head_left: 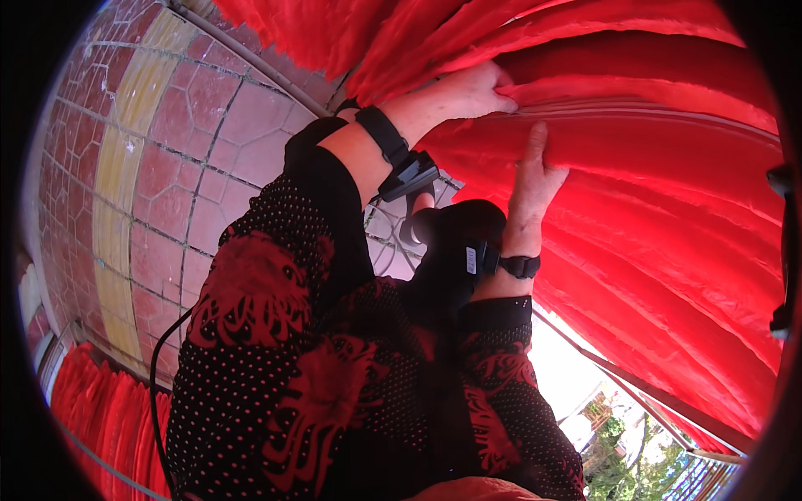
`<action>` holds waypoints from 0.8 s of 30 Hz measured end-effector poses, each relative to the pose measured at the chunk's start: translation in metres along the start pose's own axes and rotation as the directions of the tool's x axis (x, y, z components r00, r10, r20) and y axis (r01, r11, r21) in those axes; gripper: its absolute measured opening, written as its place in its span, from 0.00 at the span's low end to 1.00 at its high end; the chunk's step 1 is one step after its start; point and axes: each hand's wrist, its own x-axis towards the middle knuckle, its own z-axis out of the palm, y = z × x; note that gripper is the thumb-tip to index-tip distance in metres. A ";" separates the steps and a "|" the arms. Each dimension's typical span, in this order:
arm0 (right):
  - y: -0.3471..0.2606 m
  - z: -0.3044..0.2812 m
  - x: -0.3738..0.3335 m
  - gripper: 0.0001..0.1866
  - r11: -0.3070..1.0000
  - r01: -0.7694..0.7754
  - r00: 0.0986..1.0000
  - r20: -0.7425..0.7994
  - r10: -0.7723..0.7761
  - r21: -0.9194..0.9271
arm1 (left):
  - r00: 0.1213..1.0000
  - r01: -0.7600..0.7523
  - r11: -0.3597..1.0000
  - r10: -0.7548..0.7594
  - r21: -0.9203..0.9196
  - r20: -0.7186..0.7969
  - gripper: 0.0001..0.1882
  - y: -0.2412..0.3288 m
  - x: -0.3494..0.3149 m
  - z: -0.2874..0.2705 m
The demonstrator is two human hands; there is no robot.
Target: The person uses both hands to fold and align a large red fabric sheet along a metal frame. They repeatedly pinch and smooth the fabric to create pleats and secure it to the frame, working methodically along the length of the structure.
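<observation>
A large red cloth (652, 184) hangs in long folds across the upper right. Thin pale lines run along one fold near its middle. My left hand (478, 90) reaches in from the left and is closed on a fold, its thumb outside and the other fingers mostly hidden in the cloth. Just below and to the right, my right hand (539, 179) has its thumb pointing up against the cloth; its fingers bend around a fold and are largely out of sight. Black straps with small devices sit on both of my forearms.
Pink paving tiles (213, 108) with a yellow strip (121, 184) lie at left. A metal bar (251, 58) crosses near the upper left. More red cloth (104, 417) hangs at lower left. A slanted rail (635, 376) runs below the main cloth, with greenery beyond.
</observation>
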 end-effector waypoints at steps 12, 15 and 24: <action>0.015 0.003 -0.001 0.13 0.937 0.196 0.980 0.019 -0.199 -0.289 | 0.999 -0.010 1.000 0.011 0.017 -0.051 0.22 -0.009 0.007 -0.011; 0.017 0.004 -0.002 0.14 0.934 0.201 0.978 0.011 -0.207 -0.294 | 0.998 -0.049 0.998 0.050 0.050 -0.023 0.21 -0.014 0.007 -0.009; 0.025 0.003 -0.006 0.12 0.928 0.200 0.978 0.000 -0.210 -0.315 | 0.996 -0.017 0.989 0.029 0.145 -0.085 0.20 -0.021 0.013 -0.004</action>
